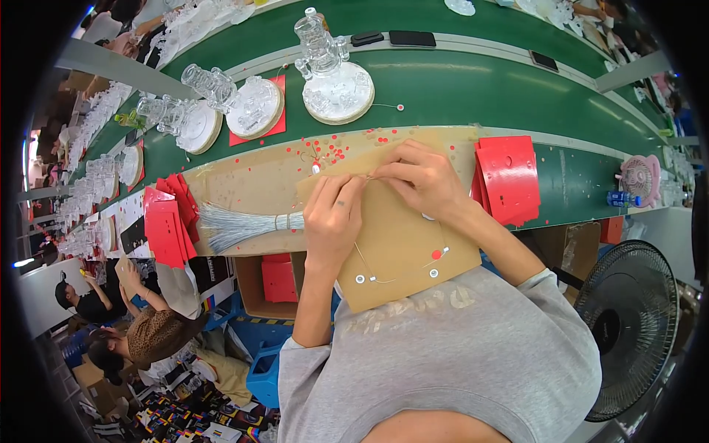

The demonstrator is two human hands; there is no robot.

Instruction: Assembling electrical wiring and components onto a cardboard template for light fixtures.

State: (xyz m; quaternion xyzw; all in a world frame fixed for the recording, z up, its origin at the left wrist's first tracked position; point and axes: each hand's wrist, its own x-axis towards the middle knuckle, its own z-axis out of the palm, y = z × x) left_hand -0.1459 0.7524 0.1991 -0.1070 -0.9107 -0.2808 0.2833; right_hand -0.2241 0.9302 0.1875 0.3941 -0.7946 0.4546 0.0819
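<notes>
Near frame centre, left hand [332,213]: pinching tiny piece [368,177], kind unclear, over brown board [402,240].
Right hand [430,179]: pinched at same piece.

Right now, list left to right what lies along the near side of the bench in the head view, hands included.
Left red stack, silvery wire bundle, left hand, right hand, right red stack, pink fan.

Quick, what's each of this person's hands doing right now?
Left hand: closed, pinching over the brown sheet; anything held is too small to tell.
Right hand: closed, pinching close beside the left; anything held is likewise unclear.
</notes>
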